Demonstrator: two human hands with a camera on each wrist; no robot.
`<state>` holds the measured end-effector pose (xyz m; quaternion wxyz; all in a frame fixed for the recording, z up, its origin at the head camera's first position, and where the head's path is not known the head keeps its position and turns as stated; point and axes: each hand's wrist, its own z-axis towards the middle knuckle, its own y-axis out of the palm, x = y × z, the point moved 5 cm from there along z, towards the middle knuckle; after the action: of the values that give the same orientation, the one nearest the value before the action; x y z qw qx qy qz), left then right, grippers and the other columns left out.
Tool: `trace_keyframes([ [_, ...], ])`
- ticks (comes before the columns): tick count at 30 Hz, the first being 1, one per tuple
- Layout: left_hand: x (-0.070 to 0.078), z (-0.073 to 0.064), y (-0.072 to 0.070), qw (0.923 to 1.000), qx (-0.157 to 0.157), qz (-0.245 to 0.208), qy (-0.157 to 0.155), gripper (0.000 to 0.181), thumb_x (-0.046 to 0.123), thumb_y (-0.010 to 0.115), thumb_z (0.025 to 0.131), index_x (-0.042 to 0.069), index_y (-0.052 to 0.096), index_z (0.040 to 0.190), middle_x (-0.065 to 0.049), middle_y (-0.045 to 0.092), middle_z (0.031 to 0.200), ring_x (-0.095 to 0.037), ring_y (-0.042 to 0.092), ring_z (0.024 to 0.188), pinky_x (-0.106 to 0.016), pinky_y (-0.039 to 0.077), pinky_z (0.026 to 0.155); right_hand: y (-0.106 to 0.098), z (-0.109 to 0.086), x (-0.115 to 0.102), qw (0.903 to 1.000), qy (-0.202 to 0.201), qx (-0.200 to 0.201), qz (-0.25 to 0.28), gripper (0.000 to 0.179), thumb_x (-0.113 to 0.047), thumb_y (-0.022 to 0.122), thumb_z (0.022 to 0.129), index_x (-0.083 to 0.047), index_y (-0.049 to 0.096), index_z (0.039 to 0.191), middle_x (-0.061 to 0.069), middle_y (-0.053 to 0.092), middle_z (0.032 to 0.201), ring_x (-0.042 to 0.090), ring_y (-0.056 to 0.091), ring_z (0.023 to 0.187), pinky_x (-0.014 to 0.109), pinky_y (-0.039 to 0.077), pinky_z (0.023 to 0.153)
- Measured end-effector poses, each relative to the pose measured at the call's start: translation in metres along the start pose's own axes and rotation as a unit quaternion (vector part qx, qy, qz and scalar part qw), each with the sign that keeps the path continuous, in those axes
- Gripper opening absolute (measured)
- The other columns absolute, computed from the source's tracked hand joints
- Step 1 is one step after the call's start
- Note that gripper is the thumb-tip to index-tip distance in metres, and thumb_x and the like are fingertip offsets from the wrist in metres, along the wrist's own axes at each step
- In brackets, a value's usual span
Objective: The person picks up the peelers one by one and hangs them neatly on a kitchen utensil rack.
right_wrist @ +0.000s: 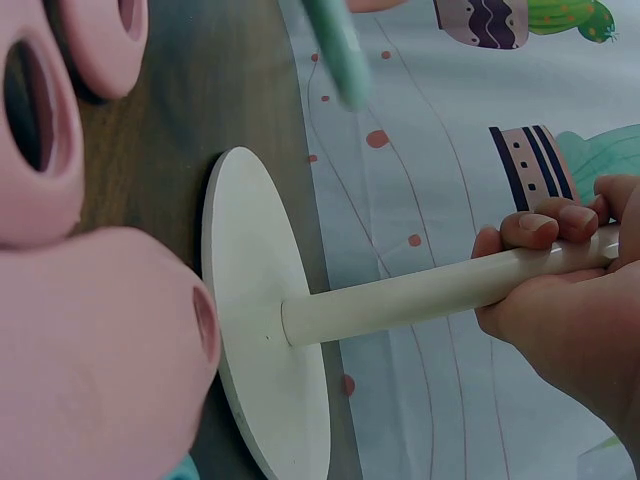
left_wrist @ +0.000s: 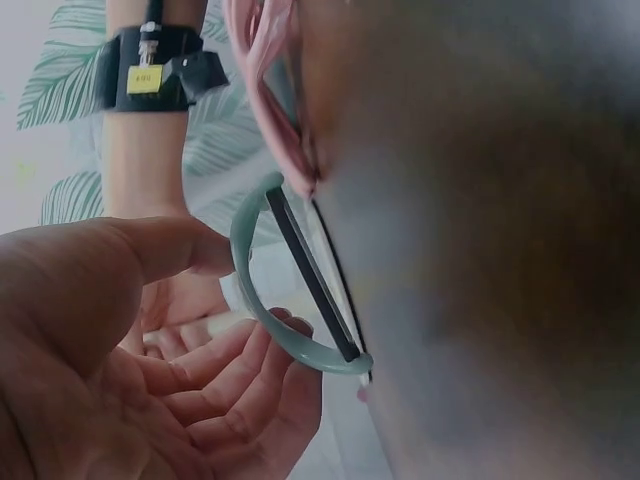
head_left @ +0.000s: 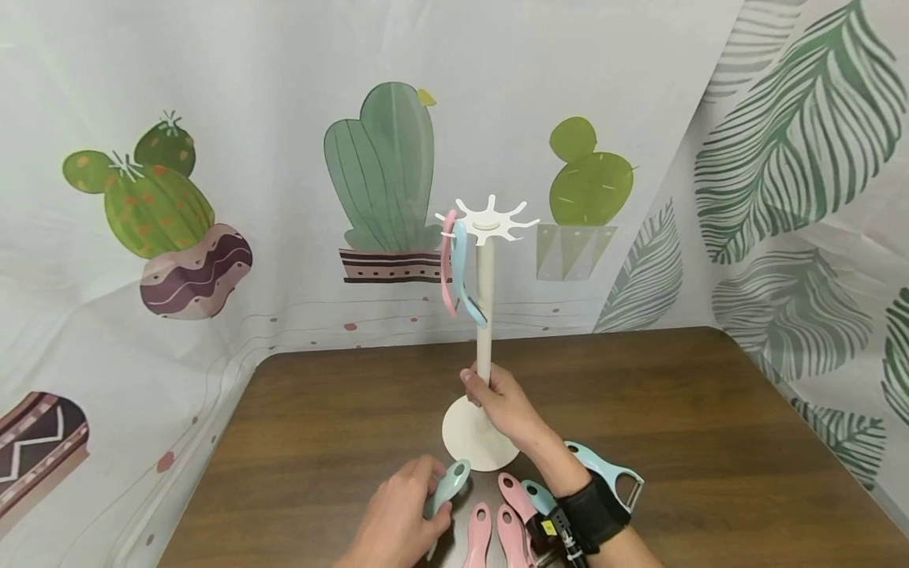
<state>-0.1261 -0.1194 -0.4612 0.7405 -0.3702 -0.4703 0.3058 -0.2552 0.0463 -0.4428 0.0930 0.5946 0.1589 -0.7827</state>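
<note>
My left hand (head_left: 401,513) pinches a green peeler (head_left: 449,485) between thumb and fingers, close over the table in front of the stand. Its handle end, with a hanging hole, points away from me, while its dark blade shows in the left wrist view. My right hand (head_left: 506,406) grips the lower post (head_left: 484,331) of a white stand, its fingers curled round it. The round base (head_left: 472,442) rests on the table. From the left arms of the star-shaped top (head_left: 490,223) hang a pink utensil (head_left: 446,276) and a light blue utensil (head_left: 460,260).
Several pink handles (head_left: 479,527) and a blue handle (head_left: 538,495) lie at the table's near edge, partly hidden by my right wrist. A light blue peeler (head_left: 600,464) lies right of that forearm. A printed curtain (head_left: 284,197) hangs behind the brown table (head_left: 341,418).
</note>
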Motion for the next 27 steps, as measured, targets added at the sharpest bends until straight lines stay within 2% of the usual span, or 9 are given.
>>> trace_keyframes([
  [4,-0.002,0.005,-0.008,0.9998,0.013,-0.008,-0.009,0.032,0.013,0.087,0.081,0.016,0.067,0.105,0.009,0.064,0.089,-0.006,0.061,0.077,-0.028,0.051,0.065,0.0,0.0,0.0,1.0,-0.004,0.0,-0.001,0.029,-0.021,0.053,0.113,-0.003,0.055,0.089,0.003,0.046,0.073,0.013,0.043,0.068,0.027,0.034,0.064],
  [13,-0.014,0.02,-0.025,0.9967,0.041,-0.062,-0.034,0.033,0.005,0.087,0.08,0.017,0.068,0.106,0.009,0.067,0.087,-0.008,0.065,0.08,-0.028,0.055,0.072,0.0,0.0,0.0,1.0,-0.007,-0.002,-0.004,0.029,-0.021,0.053,0.113,-0.004,0.055,0.09,0.003,0.047,0.073,0.012,0.042,0.067,0.027,0.034,0.064],
  [18,-0.023,0.032,-0.033,0.993,0.049,-0.097,-0.047,0.032,0.001,0.085,0.082,0.013,0.069,0.107,0.007,0.067,0.09,-0.011,0.067,0.083,-0.03,0.06,0.077,0.0,0.0,0.001,1.0,-0.005,-0.004,-0.004,0.029,-0.02,0.053,0.113,-0.003,0.055,0.09,0.003,0.046,0.073,0.012,0.04,0.065,0.026,0.033,0.061],
  [23,-0.032,0.045,-0.045,0.9909,0.061,-0.112,-0.044,0.032,0.001,0.085,0.083,0.01,0.069,0.11,0.005,0.068,0.094,-0.011,0.068,0.086,-0.034,0.061,0.083,0.0,0.0,-0.001,0.9999,-0.01,-0.007,0.002,0.029,-0.02,0.052,0.113,-0.003,0.055,0.09,0.002,0.046,0.073,0.012,0.04,0.067,0.026,0.033,0.063],
  [27,-0.037,0.055,-0.059,0.9907,0.074,-0.111,-0.03,0.033,0.005,0.084,0.085,0.01,0.069,0.114,0.006,0.068,0.097,-0.013,0.069,0.09,-0.038,0.061,0.087,0.0,0.0,-0.001,0.9999,-0.011,-0.007,0.005,0.028,-0.019,0.053,0.113,-0.004,0.055,0.089,0.002,0.046,0.073,0.012,0.041,0.068,0.026,0.034,0.065],
])
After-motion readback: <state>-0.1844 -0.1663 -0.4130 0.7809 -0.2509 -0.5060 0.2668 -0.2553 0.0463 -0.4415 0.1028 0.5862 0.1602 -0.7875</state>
